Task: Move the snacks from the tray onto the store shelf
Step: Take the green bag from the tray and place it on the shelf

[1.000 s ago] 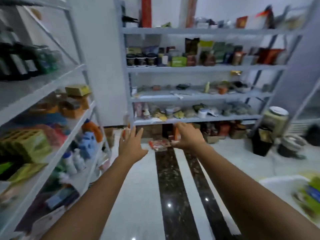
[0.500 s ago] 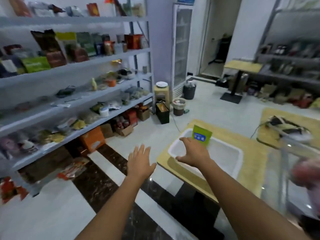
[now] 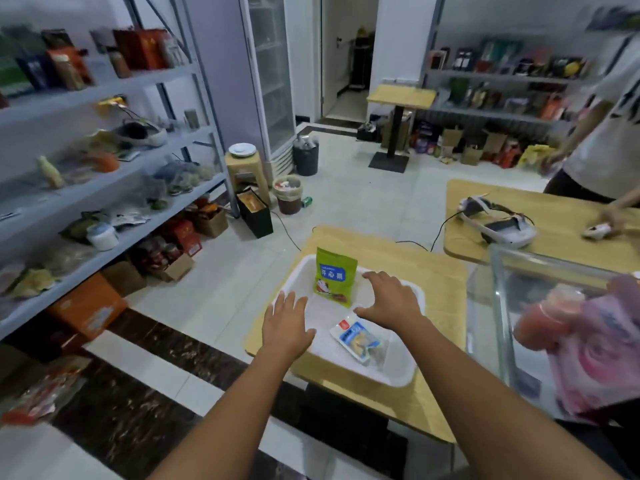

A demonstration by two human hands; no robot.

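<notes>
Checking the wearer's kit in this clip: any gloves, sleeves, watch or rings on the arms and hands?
The left grip and right grip are bare hands: no gloves, rings or watch visible. The left forearm and right forearm are uncovered to the frame edge: no sleeves, bands or markings in view.

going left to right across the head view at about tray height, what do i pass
orange box → left hand → green snack pouch → right hand → glass case → pink bag
</notes>
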